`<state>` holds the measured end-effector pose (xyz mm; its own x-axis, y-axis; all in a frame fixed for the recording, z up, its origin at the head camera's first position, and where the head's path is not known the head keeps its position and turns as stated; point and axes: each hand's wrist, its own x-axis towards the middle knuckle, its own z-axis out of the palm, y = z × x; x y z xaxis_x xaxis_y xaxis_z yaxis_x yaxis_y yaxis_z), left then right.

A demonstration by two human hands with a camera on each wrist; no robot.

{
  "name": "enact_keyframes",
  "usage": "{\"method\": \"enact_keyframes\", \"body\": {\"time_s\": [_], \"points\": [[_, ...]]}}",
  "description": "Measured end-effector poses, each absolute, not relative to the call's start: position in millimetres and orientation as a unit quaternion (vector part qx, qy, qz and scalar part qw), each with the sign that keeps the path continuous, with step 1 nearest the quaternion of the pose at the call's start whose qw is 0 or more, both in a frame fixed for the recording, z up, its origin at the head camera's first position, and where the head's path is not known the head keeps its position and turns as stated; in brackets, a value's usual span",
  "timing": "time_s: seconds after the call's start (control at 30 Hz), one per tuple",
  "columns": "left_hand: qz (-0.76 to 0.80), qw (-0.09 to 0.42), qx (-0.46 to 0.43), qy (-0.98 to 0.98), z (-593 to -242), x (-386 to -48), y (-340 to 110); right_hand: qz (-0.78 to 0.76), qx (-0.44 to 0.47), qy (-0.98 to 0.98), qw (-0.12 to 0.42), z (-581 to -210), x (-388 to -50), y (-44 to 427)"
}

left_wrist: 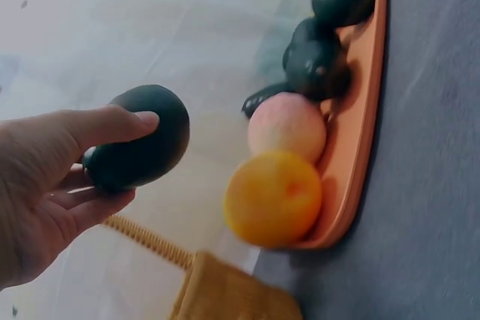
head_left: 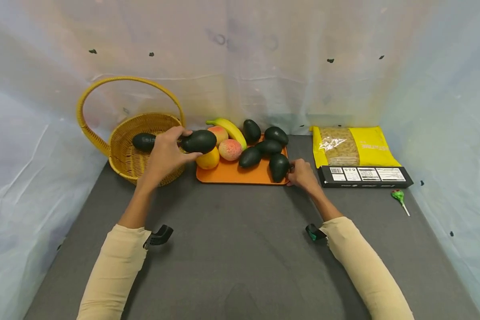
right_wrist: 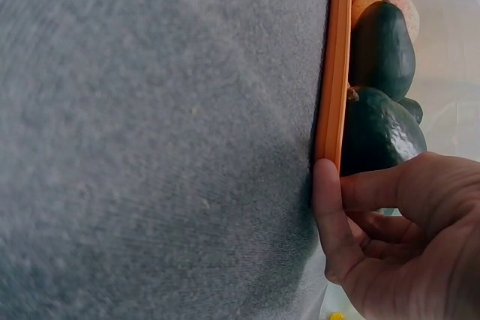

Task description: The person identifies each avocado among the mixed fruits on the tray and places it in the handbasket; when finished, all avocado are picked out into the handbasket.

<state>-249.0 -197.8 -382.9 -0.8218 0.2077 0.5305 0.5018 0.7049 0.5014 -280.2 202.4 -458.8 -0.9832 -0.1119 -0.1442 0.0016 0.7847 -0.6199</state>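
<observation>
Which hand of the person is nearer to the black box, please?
Right. The right hand pinches the tray just left of the black box; the left hand, holding an avocado, is much farther left, near the basket.

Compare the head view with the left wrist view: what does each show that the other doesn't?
Only the head view: the banana, yellow bag, black box, lollipop and an avocado inside the basket.

Only the left wrist view: no extra object, but several fingers opposite the thumb, largely hidden in the head view.

Both: the left hand holding an avocado, part of the right hand, basket, orange tray, yellow-orange fruit, a peach, avocados on the tray.
</observation>
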Motion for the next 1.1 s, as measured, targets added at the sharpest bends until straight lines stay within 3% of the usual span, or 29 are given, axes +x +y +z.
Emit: {"method": "enact_keyframes", "body": {"time_s": [0.57, 0.73, 1.1], "points": [[-0.308, 0.222, -0.085, -0.921, -377, -267, -273, -0.331, -0.044, 0.940, 0.075, -461, -280, 202], [-0.334, 0.198, -0.032, -0.921, -379, -284, -289, -0.332, -0.055, 0.938, 0.077, -462, -282, 203], [-0.308, 0.153, -0.008, -0.939, -394, -318, -303, -0.346, -0.049, 0.934, 0.077, -462, -281, 204]]}}
